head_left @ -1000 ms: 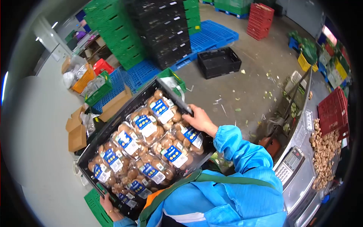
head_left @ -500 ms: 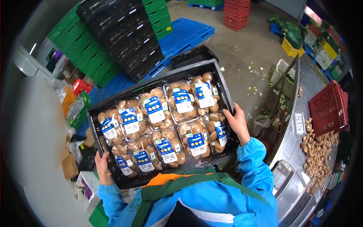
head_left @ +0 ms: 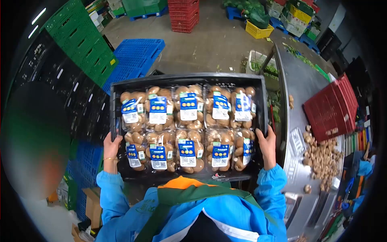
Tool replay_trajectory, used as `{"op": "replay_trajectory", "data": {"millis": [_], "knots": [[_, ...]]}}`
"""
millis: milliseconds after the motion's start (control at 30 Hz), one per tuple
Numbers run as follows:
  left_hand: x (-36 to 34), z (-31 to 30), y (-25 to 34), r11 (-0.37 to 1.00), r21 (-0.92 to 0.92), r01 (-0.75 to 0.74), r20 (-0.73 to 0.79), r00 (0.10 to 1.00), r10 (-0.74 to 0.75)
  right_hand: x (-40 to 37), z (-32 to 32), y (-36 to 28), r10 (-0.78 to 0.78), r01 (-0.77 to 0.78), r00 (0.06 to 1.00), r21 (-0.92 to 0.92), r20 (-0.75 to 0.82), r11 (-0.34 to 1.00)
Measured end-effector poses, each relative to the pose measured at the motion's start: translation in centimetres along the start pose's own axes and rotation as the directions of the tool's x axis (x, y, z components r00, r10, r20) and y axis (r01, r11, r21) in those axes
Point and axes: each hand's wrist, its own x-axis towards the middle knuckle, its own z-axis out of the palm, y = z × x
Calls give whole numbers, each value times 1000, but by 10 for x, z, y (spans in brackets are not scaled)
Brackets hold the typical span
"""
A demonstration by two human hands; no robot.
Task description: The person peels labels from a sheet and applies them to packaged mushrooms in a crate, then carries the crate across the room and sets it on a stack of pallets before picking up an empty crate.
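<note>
A black plastic crate [head_left: 185, 77] is held level in front of my body. Inside lie two rows of clear-wrapped mushroom packs [head_left: 188, 107] with blue and white labels. My left hand [head_left: 111, 146] grips the crate's left wall, thumb over the rim and the other fingers largely hidden. On the opposite side, my right hand [head_left: 267, 144] is closed around the right wall in the same manner, its thumb on top. The crate's front edge comes close to my green and orange apron [head_left: 193, 185].
At right a steel table [head_left: 300, 68] carries loose mushrooms [head_left: 322, 161] and a tilted red crate [head_left: 332, 107]. Stacked black crates [head_left: 52, 92] and green crates [head_left: 80, 40] stand at left by a blue pallet [head_left: 135, 56]. Red crates [head_left: 184, 15] and a yellow crate [head_left: 259, 30] are farther back.
My view has turned right. The crate has gone from tilted to level, still in both hands. The stacks and blue pallet have shifted left in view, and more of the steel table shows.
</note>
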Motion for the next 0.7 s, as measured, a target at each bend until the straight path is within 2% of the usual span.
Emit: {"op": "replay_trajectory", "data": {"millis": [33,100,133,167,200,267,300,333,400,467,500,533,600,633,700], "knots": [[-17,-27,8,1000,16,-26,-12,1000,26,-28,3,-3,-15,16,1000,34,-19,999],[25,26,30,998,39,-54,8,999,54,21,4,17,-46,52,997,88,-63,995],[43,51,40,997,50,-53,14,999,53,46,1,19,-10,18,997,104,-76,994],[60,78,42,981,102,-163,-1,986,164,75,-5,27,-6,12,998,96,-62,995],[75,101,46,975,140,-174,-2,984,176,109,-14,28,-16,21,998,93,-59,995],[87,124,56,981,61,-182,-10,983,183,154,-26,21,28,-26,1000,119,-15,993],[95,143,73,981,108,-160,-10,987,162,182,-26,8,29,-29,1000,108,-5,994],[112,159,70,985,73,-158,-34,986,161,210,-27,-3,96,-101,994,94,53,990],[141,198,99,995,73,-71,-62,995,76,272,-22,-12,137,-140,986,32,98,990],[186,227,106,997,16,-74,-32,997,75,341,-7,0,71,-78,993,70,90,995],[159,197,96,998,-14,-69,-59,996,68,312,3,2,78,-91,990,106,116,990],[166,197,100,997,-49,-51,-63,997,48,323,8,-1,67,-79,991,109,118,991],[193,207,99,995,-81,-64,-72,996,58,348,21,-17,-33,16,991,130,126,991],[204,208,98,992,-110,-64,-71,996,56,353,24,-34,17,-31,992,111,129,993],[244,216,101,993,-111,-42,-82,996,33,382,45,-46,15,-25,993,80,118,996]]}}
